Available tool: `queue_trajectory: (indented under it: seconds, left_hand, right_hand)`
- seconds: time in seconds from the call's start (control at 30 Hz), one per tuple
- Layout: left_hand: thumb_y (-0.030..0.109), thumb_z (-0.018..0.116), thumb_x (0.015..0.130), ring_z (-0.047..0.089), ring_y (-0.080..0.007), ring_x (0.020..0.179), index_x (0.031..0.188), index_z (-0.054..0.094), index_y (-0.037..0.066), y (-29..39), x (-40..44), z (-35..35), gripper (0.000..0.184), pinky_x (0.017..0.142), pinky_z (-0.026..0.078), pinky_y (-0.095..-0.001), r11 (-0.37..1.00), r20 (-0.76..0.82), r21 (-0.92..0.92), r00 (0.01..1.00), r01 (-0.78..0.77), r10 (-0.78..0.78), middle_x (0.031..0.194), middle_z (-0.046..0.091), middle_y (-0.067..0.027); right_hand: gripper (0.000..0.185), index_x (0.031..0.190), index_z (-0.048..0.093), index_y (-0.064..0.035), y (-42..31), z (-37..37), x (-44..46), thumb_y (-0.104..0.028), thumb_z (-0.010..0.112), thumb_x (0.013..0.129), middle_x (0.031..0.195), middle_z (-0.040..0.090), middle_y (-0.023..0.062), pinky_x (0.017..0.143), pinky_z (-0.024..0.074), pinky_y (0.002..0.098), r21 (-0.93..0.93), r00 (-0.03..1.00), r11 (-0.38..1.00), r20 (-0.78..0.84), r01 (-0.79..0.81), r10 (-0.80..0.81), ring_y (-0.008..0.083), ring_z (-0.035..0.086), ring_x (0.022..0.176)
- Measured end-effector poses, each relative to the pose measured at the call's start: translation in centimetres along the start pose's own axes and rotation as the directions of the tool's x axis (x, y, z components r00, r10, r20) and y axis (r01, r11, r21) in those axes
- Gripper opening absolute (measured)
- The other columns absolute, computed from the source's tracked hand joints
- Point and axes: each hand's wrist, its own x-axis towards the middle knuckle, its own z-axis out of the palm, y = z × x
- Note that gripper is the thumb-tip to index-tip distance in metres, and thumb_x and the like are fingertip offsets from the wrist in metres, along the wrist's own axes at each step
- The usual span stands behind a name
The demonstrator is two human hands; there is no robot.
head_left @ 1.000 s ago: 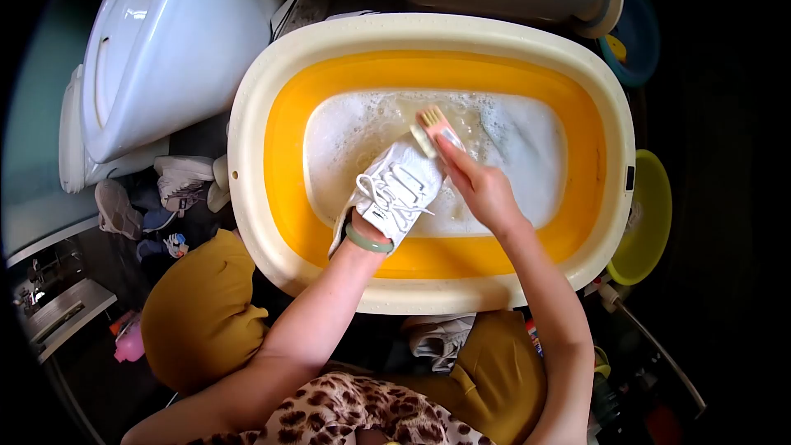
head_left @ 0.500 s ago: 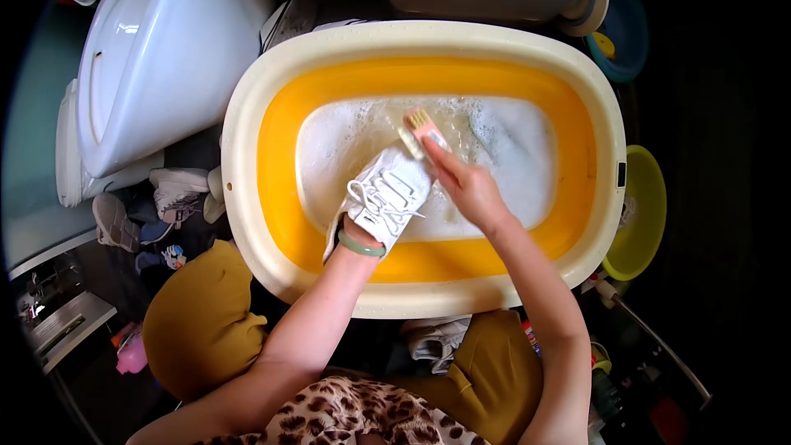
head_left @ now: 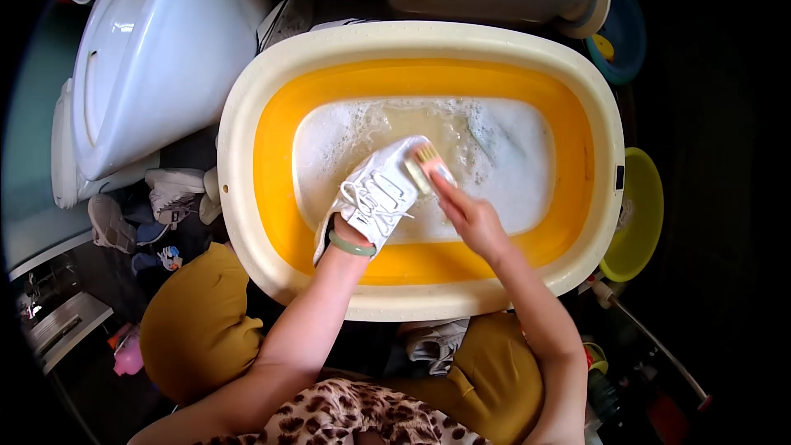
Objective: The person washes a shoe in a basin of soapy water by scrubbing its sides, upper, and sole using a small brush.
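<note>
My left hand (head_left: 352,233) is pushed inside a white lace-up sneaker (head_left: 377,185) and holds it up over the basin; its fingers are hidden in the shoe. A green bangle (head_left: 352,245) circles that wrist. My right hand (head_left: 478,222) is closed around a pink scrubbing brush (head_left: 430,162) with pale bristles, held against or very near the toe of the sneaker. Below both hands, cloudy, foamy water (head_left: 511,173) lies in a large cream-rimmed basin (head_left: 420,303) with orange walls. Something greenish shows under the suds.
Several worn shoes (head_left: 175,189) lie left of the basin, and a grey-white shoe (head_left: 437,342) is between my knees. A white toilet (head_left: 132,58) stands at upper left. On the right are a yellow-green basin (head_left: 643,222) and a blue tub (head_left: 630,33).
The sneaker has shifted slightly left and tilted. The brush has come down from beyond the toe onto or close to its right side, with my right hand moving slightly down.
</note>
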Motion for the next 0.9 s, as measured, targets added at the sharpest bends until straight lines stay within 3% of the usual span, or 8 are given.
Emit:
queue_trajectory:
  seconds: [0.03,0.13,0.2,0.33,0.43,0.63,0.7,0.9]
  left_hand:
    - [0.015,0.049,0.087,0.061,-0.0246,0.088,0.104,0.06,0.004,-0.1,-0.1,0.3,0.023,0.074,0.05,-0.0333,0.906,-0.091,-0.412,0.985,0.094,-0.143,0.098,0.063,-0.0123]
    - [0.015,0.049,0.087,0.061,-0.025,0.09,0.107,0.058,0.004,-1.9,-0.1,1.3,0.025,0.077,0.049,-0.0329,0.972,-0.039,-0.229,0.998,-0.05,0.042,0.098,0.062,-0.0126]
    - [0.012,0.047,0.087,0.058,-0.0249,0.094,0.111,0.057,0.005,0.3,-0.2,0.1,0.027,0.082,0.048,-0.0338,0.853,0.173,0.488,0.978,-0.185,0.113,0.101,0.061,-0.0127]
    - [0.011,0.046,0.088,0.059,-0.023,0.095,0.113,0.056,0.004,0.7,0.1,-0.4,0.027,0.081,0.047,-0.0326,0.741,0.267,0.612,0.954,-0.274,0.132,0.1,0.061,-0.0115]
    - [0.016,0.053,0.088,0.059,-0.0185,0.092,0.109,0.058,0.003,0.9,0.2,-0.6,0.025,0.082,0.046,-0.0292,0.973,0.123,-0.194,0.987,0.122,-0.1,0.097,0.062,-0.009]
    - [0.018,0.055,0.088,0.058,-0.0172,0.092,0.112,0.056,0.004,0.4,-0.5,0.5,0.028,0.082,0.046,-0.0272,0.712,0.087,-0.652,0.958,0.262,-0.273,0.098,0.061,-0.0082]
    - [0.02,0.053,0.09,0.057,-0.0172,0.097,0.116,0.054,0.004,0.8,0.1,-0.5,0.031,0.084,0.045,-0.0269,0.779,0.24,0.606,0.971,-0.161,0.014,0.101,0.06,-0.0091]
    - [0.025,0.055,0.086,0.058,-0.0227,0.08,0.092,0.059,0.004,0.7,0.4,-0.2,0.022,0.072,0.046,-0.0315,0.855,0.021,-0.487,0.981,0.179,-0.194,0.085,0.061,-0.0105]
  right_hand:
    - [0.041,0.128,0.051,-0.0269,0.7,-0.1,-0.4,-0.02,0.057,0.088,0.091,0.063,0.0175,0.064,0.0502,0.0387,0.003,1.0,1.0,0.009,0.003,-0.003,0.0348,0.062,0.073]
    - [0.041,0.128,0.051,-0.0267,0.1,-0.5,-0.4,-0.019,0.057,0.088,0.093,0.064,0.0167,0.065,0.0505,0.0377,-0.014,0.995,0.997,0.066,-0.077,0.078,0.0342,0.062,0.074]
    - [0.04,0.128,0.051,-0.0268,-1.5,-0.9,3.3,-0.02,0.056,0.088,0.091,0.064,0.0165,0.065,0.0504,0.0377,-0.077,0.993,0.994,0.084,-0.077,0.084,0.034,0.062,0.074]
    - [0.039,0.128,0.051,-0.0284,-2.0,-1.2,3.7,-0.022,0.055,0.089,0.087,0.064,0.0162,0.064,0.0503,0.0372,-0.122,0.99,0.988,0.087,-0.096,0.107,0.0334,0.062,0.073]
    - [0.04,0.127,0.051,-0.0292,-0.3,-0.3,-1.1,-0.021,0.056,0.088,0.087,0.064,0.0157,0.063,0.0504,0.0367,-0.054,0.997,0.997,0.044,-0.059,0.061,0.033,0.062,0.072]
    - [0.043,0.127,0.051,-0.0315,-1.2,-0.8,3.1,-0.019,0.058,0.087,0.087,0.064,0.0159,0.062,0.05,0.0372,-0.133,0.992,0.991,0.115,-0.03,0.045,0.0341,0.061,0.07]
    - [0.044,0.127,0.051,-0.0306,-1.9,-0.9,5.1,-0.018,0.058,0.086,0.086,0.064,0.0157,0.062,0.0495,0.0384,-0.163,0.99,0.985,0.115,-0.063,0.082,0.0349,0.061,0.069]
    - [0.042,0.129,0.05,-0.0252,0.1,-0.6,-1.2,-0.016,0.057,0.088,0.106,0.063,0.0111,0.074,0.0514,0.0349,0.015,0.999,0.999,0.042,-0.032,0.032,0.0326,0.064,0.081]
